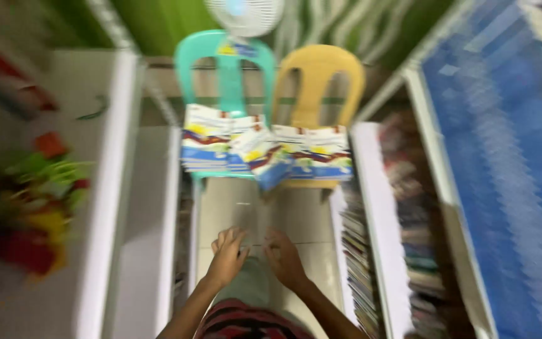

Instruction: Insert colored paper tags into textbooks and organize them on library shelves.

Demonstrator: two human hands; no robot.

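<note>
Both hands, left hand (228, 256) and right hand (283, 257), are hovering close together above the pale tiled floor (233, 201), fingers loosely curled; whether they are holding anything is too blurred to tell. Stacked printed booklets (265, 149) are lying on the teal plastic chair (224, 59) and yellow plastic chair (321, 69).

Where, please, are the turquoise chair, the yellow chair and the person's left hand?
turquoise chair (229, 69): head view, on the middle slat of its backrest.
yellow chair (318, 66): head view, on the top of its backrest.
left hand (228, 256): head view, on the back of the hand.
</note>
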